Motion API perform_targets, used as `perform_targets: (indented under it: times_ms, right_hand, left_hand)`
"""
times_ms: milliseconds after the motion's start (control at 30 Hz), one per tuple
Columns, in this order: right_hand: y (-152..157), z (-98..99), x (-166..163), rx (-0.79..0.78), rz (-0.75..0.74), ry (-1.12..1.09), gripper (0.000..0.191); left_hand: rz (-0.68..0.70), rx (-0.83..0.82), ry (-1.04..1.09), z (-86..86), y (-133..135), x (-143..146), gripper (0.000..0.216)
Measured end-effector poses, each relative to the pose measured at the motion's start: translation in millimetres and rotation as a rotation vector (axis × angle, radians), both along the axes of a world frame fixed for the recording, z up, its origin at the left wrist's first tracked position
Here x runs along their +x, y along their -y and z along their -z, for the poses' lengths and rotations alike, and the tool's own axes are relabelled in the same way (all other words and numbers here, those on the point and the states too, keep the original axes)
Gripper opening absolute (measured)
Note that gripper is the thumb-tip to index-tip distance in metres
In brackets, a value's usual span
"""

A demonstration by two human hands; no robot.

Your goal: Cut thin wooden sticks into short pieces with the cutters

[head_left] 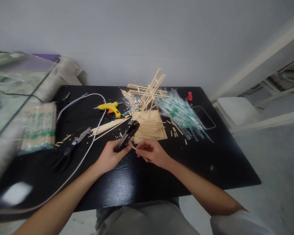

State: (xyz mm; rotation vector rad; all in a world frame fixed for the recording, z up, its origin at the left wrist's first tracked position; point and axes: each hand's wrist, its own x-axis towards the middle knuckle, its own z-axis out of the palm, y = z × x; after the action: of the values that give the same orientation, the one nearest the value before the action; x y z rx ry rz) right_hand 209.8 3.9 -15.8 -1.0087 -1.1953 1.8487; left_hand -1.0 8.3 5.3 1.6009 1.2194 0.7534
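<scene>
My left hand (pixel 112 154) is wrapped round a black hand tool (pixel 127 135) with a rounded far end, whose exact kind I cannot make out. Between both hands a short wooden stick (pixel 133 148) shows, pinched in the fingertips of my right hand (pixel 154 153) and reaching to my left thumb. Just beyond my hands, a pile of thin wooden sticks (pixel 150 130) rests on a wooden board (pixel 164 132). Behind it stands a lattice of joined sticks (pixel 150 91).
A yellow glue gun (pixel 110 107), black scissors (pixel 70 151) and loose long sticks (pixel 110 126) lie to the left, crossed by a white cable (pixel 84 156). Bundled chopsticks (pixel 39 125) sit farther left. Plastic wrappers (pixel 178 111), a phone (pixel 204 117) and stick offcuts (pixel 174 133) lie right.
</scene>
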Motion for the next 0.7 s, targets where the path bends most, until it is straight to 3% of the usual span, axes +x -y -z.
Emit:
perform_targets:
  times_ms: [267, 700]
  right_hand:
    - [0.3, 2.5, 0.4, 0.008, -0.010, -0.018, 0.024]
    - [-0.2, -0.7, 0.8, -0.069, -0.046, -0.096, 0.027]
  left_hand:
    - [0.059, -0.014, -0.014, -2.2, -1.7, -1.7, 0.027]
    - [0.092, 0.031, -0.005, 9.4, -0.8, -3.9, 0.023]
